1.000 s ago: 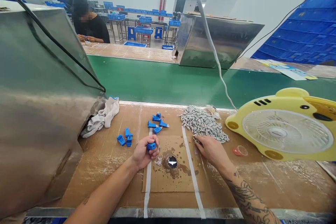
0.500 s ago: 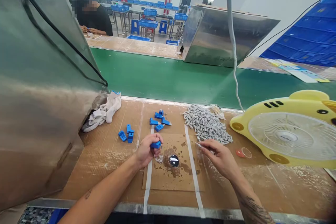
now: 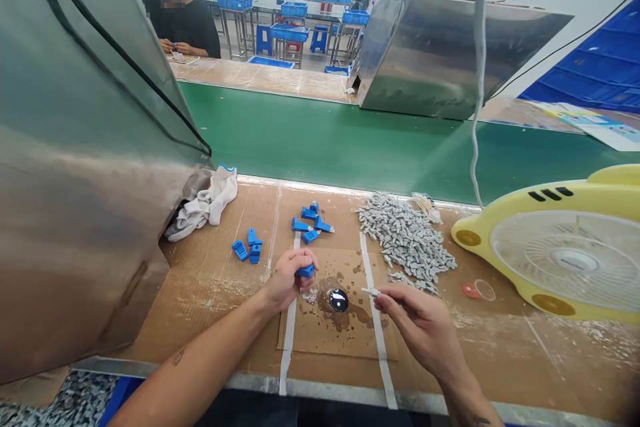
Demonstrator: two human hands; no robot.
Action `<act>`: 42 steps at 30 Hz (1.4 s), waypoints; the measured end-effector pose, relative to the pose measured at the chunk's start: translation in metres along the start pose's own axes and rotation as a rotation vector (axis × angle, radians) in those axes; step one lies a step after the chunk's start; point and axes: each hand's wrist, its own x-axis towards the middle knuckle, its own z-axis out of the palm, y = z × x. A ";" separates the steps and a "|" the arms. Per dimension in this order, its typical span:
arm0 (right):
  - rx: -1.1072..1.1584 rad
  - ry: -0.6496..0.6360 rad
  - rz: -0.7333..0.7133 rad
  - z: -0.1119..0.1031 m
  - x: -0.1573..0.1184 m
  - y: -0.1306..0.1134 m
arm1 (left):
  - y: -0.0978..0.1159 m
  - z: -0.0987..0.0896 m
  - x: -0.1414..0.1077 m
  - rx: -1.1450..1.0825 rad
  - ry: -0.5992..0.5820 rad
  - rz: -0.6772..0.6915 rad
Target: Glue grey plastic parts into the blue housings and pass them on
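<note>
My left hand [image 3: 291, 278] is closed around a blue plastic part [image 3: 305, 271], above the left tape strip. Between thumb and fingertips, my right hand [image 3: 417, 312] pinches a small grey part [image 3: 371, 291], its thin tip pointing left. Between the hands, a small round dish of dark liquid [image 3: 339, 300] sits on a stained cardboard sheet [image 3: 330, 341]. Beyond my right hand lies a heap of similar grey parts [image 3: 407, 237]. Several blue parts [image 3: 311, 223] lie beyond my left hand, and another small group of blue parts [image 3: 248, 247] lies to its left.
A yellow fan [image 3: 565, 253] lies at the right, by a red tag with a ring [image 3: 477, 290]. White gloves [image 3: 207, 207] rest against the metal housing [image 3: 95, 167] at left. A green belt [image 3: 320, 137] crosses behind; another person [image 3: 185, 23] sits beyond it.
My right hand has moved away from the heap's near edge, toward me, with the grey part now showing at its fingertips. My left hand still grips the blue part. The camera view has shifted slightly.
</note>
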 end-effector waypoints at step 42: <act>-0.239 -0.055 -0.430 0.014 0.049 -0.052 | 0.002 -0.004 -0.001 -0.079 0.060 -0.247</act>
